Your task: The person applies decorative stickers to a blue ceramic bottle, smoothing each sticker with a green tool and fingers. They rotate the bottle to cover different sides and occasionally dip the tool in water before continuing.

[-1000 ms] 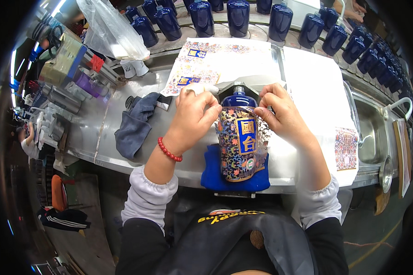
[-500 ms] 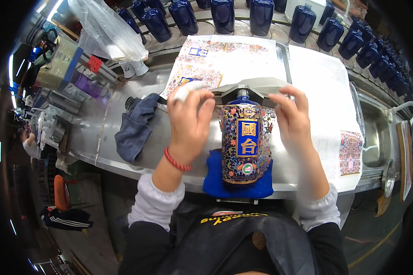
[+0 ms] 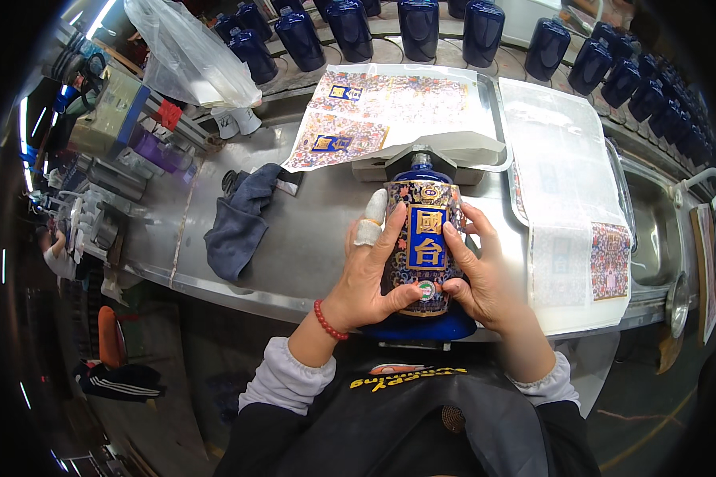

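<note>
A dark blue glass bottle (image 3: 418, 174) lies on a blue cloth pad (image 3: 456, 327), its neck pointing away from me toward a dark notched rest. A flowery decal (image 3: 426, 274) with a blue and gold centre panel covers its upward face. My left hand (image 3: 362, 274) is pressed round the bottle's left side, thumb low on the decal and white wrappings on some fingers. On the opposite side my right hand (image 3: 485, 278) grips the bottle, its thumb and forefinger against the decal. The undersides of the fingers are hidden.
Printed decal sheets (image 3: 330, 137) lie beyond the bottle, and a paper-covered stack (image 3: 561, 175) lies at right. A grey-blue cloth (image 3: 239, 226) is crumpled on the metal table at left. Blue bottles (image 3: 418, 32) line a conveyor behind; a sink (image 3: 651, 230) is far right.
Both hands have come down from beside the bottle's neck and closed on its sides. The decal's loose side edges now lie against the bottle. Bottles on the conveyor have shifted right.
</note>
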The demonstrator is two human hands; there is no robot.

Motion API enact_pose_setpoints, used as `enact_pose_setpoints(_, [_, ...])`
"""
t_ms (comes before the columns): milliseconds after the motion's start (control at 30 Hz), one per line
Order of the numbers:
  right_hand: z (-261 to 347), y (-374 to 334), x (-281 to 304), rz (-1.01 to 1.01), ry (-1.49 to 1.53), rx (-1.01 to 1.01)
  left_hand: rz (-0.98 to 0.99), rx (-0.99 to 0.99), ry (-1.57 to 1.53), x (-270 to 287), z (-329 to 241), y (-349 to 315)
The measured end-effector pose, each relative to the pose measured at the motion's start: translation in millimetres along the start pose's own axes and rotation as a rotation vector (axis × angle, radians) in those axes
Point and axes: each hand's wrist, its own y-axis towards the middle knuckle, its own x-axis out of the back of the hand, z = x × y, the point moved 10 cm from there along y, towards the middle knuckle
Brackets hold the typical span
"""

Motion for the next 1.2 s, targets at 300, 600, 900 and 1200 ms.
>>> enact_pose_setpoints(300, [-16.1, 4.5, 3.9, -0.027, 0.136, -0.09, -0.047, 0.046, -0.301, 0.8, 12.9, 1.7])
enact_pose_setpoints(600, [-35.7, 13.6, -3.7, 0.02, 0.21, -0.189, -0.069, -0.02, -0.019, 13.9, -2.3, 18.9])
enact_pose_setpoints(900, [-31.9, 2.5, -2.0, 0.032, 0.317, -0.139, 0.099, -0.048, 0.213, -1.7, -28.8, -22.7])
enact_pose_setpoints(1200, [-18.7, -3.9, -0.6, -0.021, 0.352, -0.018, -0.007, 0.01, 0.051, -10.3, 10.7, -43.2])
